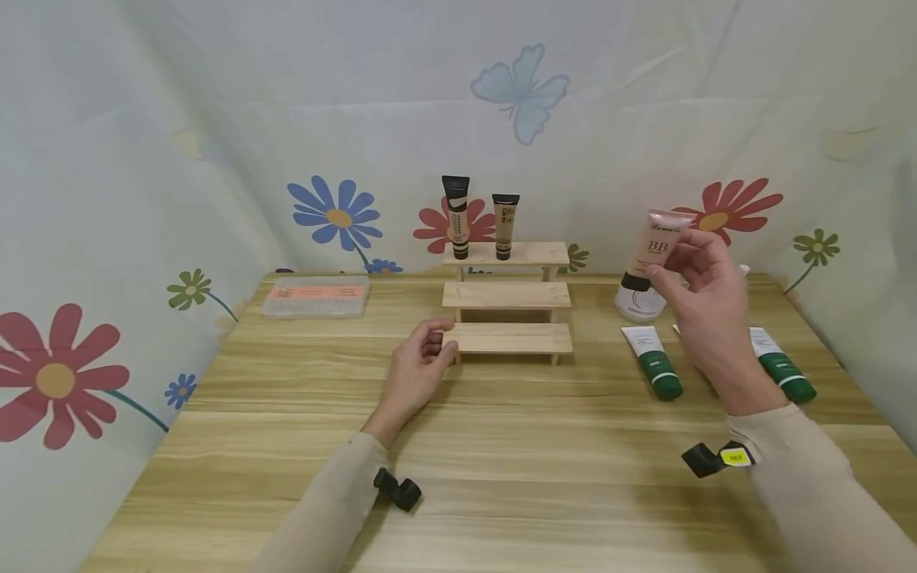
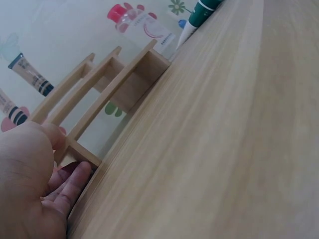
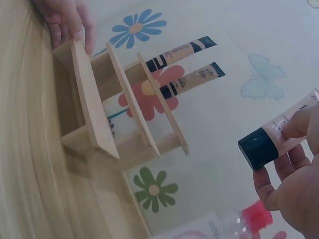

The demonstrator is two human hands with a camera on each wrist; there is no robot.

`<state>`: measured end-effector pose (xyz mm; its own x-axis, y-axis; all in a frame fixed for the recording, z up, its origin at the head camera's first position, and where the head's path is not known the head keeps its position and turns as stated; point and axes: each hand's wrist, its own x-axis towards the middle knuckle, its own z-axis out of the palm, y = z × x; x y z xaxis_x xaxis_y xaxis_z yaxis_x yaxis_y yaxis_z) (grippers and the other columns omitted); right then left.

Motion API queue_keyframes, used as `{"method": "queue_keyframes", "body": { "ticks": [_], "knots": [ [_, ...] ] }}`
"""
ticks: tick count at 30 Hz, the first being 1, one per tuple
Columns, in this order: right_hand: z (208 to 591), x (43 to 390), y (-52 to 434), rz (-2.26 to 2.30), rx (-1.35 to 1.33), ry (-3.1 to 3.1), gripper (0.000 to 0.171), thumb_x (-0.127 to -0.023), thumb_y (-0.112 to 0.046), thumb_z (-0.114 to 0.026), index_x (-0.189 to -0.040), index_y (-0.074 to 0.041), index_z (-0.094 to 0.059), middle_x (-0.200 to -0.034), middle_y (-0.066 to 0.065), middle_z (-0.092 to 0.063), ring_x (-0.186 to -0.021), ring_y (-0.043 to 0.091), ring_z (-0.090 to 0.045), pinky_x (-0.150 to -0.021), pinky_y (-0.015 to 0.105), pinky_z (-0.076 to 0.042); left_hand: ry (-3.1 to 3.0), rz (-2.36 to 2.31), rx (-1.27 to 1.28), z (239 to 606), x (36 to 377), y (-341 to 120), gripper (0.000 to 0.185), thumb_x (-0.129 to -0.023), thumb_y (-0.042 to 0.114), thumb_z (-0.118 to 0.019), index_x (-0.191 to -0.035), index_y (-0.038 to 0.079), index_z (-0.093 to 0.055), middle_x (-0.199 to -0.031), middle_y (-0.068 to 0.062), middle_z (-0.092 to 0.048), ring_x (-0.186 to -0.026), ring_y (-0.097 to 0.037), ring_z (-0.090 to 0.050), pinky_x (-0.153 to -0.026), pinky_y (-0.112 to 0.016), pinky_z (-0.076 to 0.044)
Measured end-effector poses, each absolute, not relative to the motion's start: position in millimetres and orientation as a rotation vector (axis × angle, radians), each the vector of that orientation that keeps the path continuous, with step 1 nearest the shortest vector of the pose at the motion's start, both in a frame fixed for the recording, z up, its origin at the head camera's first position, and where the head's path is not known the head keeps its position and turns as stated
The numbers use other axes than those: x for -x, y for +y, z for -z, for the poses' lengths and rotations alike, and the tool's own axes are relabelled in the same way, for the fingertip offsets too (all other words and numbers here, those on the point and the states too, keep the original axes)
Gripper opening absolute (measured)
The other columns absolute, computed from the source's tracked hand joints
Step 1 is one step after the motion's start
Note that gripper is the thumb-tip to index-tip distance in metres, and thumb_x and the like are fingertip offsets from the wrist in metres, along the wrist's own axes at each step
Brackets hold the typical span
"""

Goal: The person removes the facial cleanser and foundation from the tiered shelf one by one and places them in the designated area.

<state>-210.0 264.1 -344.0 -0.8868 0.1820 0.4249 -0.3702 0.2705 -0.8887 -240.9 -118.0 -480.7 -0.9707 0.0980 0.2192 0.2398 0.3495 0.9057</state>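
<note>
The right hand (image 1: 709,318) is pinching a pink BB cream tube (image 1: 655,247) between thumb and curled fingers (image 3: 279,177), holding it upright in the air with its black cap (image 3: 257,148) pointing down, above the right rear part of the wooden table (image 1: 501,446) and well apart from the stepped wooden rack (image 1: 507,296). The tube is showing a pale pink body printed with "BB" and a flat crimped end at the top. Directly behind and below it, a clear bottle with a pink cap (image 2: 142,27) is standing near the table's back edge; whether the tube is touching it cannot be told. Two green-and-white tubes (image 1: 653,363) are lying flat on either side of the right wrist, leaving a narrow lane of bare wood between them. The left hand (image 1: 419,370) is resting on the table with its fingers (image 2: 70,186) loosely curled against the left end of the rack's lowest step, touching it and gripping nothing. On the top step, two tan tubes with black caps (image 1: 480,216) are standing upright at its left half, leaving the right half and both lower steps open. A broad stretch of table is lying free in front of the rack. A flat clear box (image 1: 315,298) is sitting near the far left edge.
</note>
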Motion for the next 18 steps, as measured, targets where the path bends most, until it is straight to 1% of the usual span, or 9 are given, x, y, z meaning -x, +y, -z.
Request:
{"method": "queue_keyframes", "body": {
  "ticks": [8, 14, 18],
  "knots": [
    [358, 186, 301, -1.655, -0.102, -2.094, 0.051, -0.108, -0.003, -0.072, -0.154, -0.017, -0.057, -0.139, -0.005, -0.063, -0.125, 0.018, -0.058, -0.103, 0.008, -0.05, -2.472, 1.703, 0.325, 480, 241, -118, 0.032, -0.112, 0.022, -0.071, -0.144, 0.015, -0.068, -0.119, -0.01, -0.073, -0.109, -0.023, -0.073, -0.092, -0.032, -0.063],
    [365, 167, 326, -1.513, 0.03, -2.196, 0.054, -0.11, -0.009, -0.07, -0.16, -0.018, -0.052, -0.137, -0.013, -0.061, -0.124, 0.012, -0.058, -0.1, 0.004, -0.049, -2.469, 1.708, 0.335, 481, 241, -119, 0.033, -0.112, 0.022, -0.07, -0.144, 0.014, -0.068, -0.119, -0.01, -0.073, -0.11, -0.023, -0.073, -0.092, -0.032, -0.063],
    [371, 156, 338, -1.513, 0.052, -2.173, 0.052, -0.109, -0.004, -0.07, -0.157, -0.016, -0.055, -0.135, -0.012, -0.062, -0.121, 0.01, -0.059, -0.099, 0.003, -0.048, -2.467, 1.701, 0.337, 482, 241, -119, 0.033, -0.112, 0.022, -0.071, -0.144, 0.014, -0.068, -0.119, -0.01, -0.073, -0.109, -0.023, -0.073, -0.092, -0.032, -0.063]
  ]
}}
